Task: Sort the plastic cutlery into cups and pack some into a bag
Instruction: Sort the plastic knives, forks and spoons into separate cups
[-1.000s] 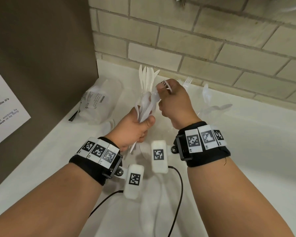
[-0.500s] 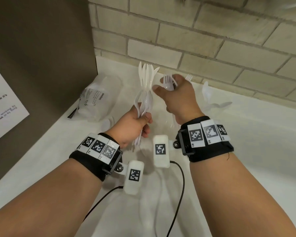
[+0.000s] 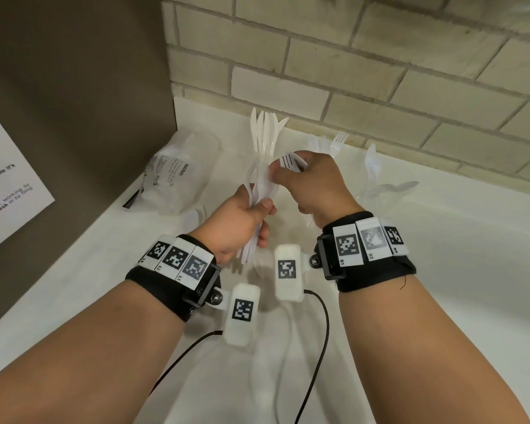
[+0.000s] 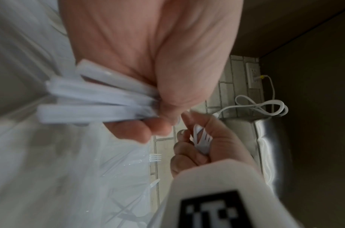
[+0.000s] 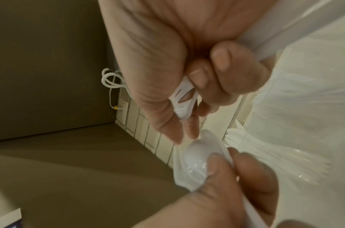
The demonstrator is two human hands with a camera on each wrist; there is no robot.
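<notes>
L hand (image 3: 242, 221) grips cutlery bunch (image 3: 262, 166) by handles; R hand (image 3: 315, 185) at 3 o'clock, fingers curled on fork (image 3: 289, 160) — light, stiff, slick plastic; hold mid-handle.

Cutlery handles (image 4: 93, 98) motion-blurred.

Plastic bag (image 3: 178, 175) and brick wall (image 3: 380, 71) hem the bare counter (image 3: 456, 270).

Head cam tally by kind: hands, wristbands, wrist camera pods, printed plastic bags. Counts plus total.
Hands: 2, left hand holding cutlery bundle, right hand holding fork
Wristbands: 2, left wristband, right wristband
Camera pods: 2, left pod, right pod
Printed plastic bag: 1
Total: 7
</notes>
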